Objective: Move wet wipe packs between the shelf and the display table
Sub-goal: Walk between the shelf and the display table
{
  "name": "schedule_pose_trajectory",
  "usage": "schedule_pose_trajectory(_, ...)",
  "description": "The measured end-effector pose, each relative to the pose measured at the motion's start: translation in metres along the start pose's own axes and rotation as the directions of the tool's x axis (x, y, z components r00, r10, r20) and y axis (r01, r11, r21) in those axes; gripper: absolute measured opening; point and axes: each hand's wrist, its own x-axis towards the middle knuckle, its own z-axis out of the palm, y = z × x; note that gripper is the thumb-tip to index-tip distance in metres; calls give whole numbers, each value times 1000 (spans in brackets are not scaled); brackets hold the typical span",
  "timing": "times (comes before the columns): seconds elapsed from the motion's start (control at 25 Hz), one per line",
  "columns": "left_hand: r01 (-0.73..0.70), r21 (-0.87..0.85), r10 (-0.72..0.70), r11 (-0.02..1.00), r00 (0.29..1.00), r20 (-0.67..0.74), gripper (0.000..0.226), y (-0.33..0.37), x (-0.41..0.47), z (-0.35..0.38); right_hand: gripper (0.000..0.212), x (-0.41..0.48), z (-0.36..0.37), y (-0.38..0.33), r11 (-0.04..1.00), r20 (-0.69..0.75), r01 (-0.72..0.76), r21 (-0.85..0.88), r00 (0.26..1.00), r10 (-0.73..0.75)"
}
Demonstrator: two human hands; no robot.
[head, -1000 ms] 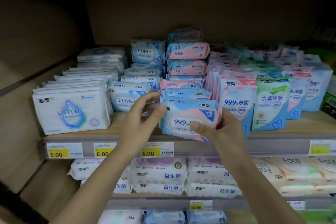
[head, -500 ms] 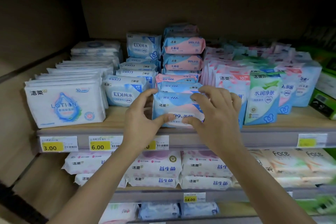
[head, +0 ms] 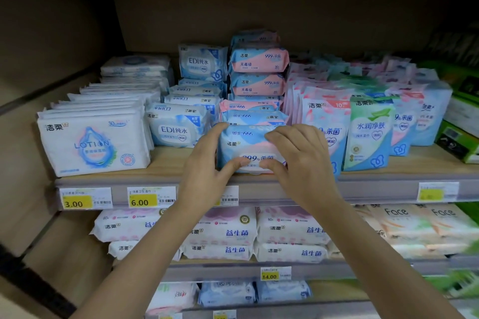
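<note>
A blue and pink wet wipe pack (head: 245,146) stands at the front of the wooden shelf (head: 168,163), ahead of a stack of like packs (head: 252,111). My left hand (head: 204,163) holds its left side, thumb pressed on its lower front. My right hand (head: 298,160) covers its right side, fingers over the top and thumb on the front. The pack's base rests on the shelf board.
White lotion packs (head: 93,145) and blue EDI packs (head: 178,129) stand to the left, pink, green and blue upright packs (head: 370,134) to the right. Price tags (head: 142,201) line the shelf edge. A lower shelf holds white packs (head: 290,230).
Both hands have carried the blue and pink pack from in front of the shelf edge back onto the shelf board. My right hand has shifted from beneath the pack to over its top.
</note>
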Motion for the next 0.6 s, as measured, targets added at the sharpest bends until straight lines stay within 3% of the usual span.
schedule_pose_trajectory(0.32,64,43,-66,997,996,62,59,10,7,-11,41,17,-5,11,998,147,-4,60,989,-5)
schedule_pose_trajectory(0.44,131,-42,-127,990,987,98,57,9,10,-12,40,19,-5,7,1000,157,-6,16,988,4)
schedule_pose_trajectory(0.6,117,-132,-103,984,988,114,58,10,4,-13,43,12,-8,6,1000,159,10,-10,987,-8)
